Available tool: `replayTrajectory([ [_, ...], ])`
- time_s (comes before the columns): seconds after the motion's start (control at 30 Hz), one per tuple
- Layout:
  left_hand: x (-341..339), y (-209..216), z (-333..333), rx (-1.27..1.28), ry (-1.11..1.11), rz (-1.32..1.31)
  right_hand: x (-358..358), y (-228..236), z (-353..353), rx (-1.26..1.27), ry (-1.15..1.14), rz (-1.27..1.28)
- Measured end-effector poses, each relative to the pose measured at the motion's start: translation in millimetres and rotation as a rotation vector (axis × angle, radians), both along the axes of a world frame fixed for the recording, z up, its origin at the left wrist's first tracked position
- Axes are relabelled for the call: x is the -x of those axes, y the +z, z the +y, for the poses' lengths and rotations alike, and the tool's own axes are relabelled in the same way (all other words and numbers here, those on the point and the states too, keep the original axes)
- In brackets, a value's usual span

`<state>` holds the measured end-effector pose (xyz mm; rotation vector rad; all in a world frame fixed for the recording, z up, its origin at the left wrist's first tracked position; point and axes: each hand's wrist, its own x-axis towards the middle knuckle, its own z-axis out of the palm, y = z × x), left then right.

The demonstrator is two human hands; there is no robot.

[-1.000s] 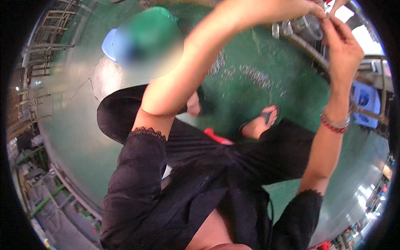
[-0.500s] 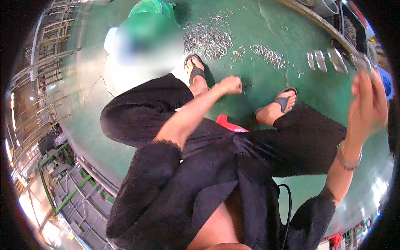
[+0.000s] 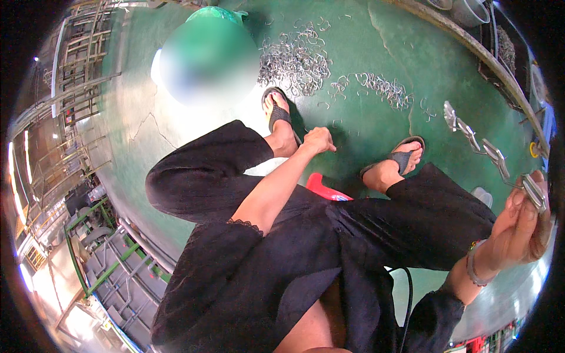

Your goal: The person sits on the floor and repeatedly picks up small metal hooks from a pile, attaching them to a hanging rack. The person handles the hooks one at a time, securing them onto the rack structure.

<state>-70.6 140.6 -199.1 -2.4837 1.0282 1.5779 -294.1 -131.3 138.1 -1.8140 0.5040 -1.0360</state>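
My right hand [image 3: 521,229], at the far right, is closed on one end of a metal chain [image 3: 494,157]. The chain has large, shiny, flattened links and stretches from my fingers toward the far left, above the green floor. My left hand [image 3: 318,141] is in the middle, in front of my left foot, with its fingers curled together. What it holds, if anything, is hidden. Ahead of it on the floor lies a pile of small curved metal rings [image 3: 294,62], with a smaller scatter of rings [image 3: 385,88] to the right.
A red plastic piece [image 3: 326,189] shows between my legs. Far left of the ring pile stands a green tub [image 3: 218,15], partly blurred. A curved rail [image 3: 491,65] runs along the right, with pails [image 3: 471,13] behind it. Metal racks [image 3: 76,65] line the left.
My right hand has come down toward me, and the chain now stretches out diagonally from it. My left hand has shifted slightly nearer and left. The view has moved a little.
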Motion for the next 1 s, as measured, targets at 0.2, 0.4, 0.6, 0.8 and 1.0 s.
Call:
replayTrajectory([
  [0.2,-26.8,9.7,-22.9,0.274,0.357,-0.260,11.6,-2.2,-10.4,-0.080,-0.108,0.017],
  [0.4,-65.4,-2.6,-55.8,0.676,0.320,-0.410,8.0,2.2,-9.7,-0.187,-0.095,-0.128],
  [0.6,-58.7,-6.2,-84.0,0.627,0.128,-0.473,-19.9,16.3,10.5,-0.137,-0.525,-0.057],
  [0.8,-70.1,-10.8,-84.3,0.457,0.097,-0.405,-17.6,18.5,-4.2,-0.048,-0.556,-0.143],
  [1.0,-63.5,1.2,-124.1,0.832,-0.095,-0.421,15.6,13.4,-35.6,0.077,-0.119,-0.124],
])
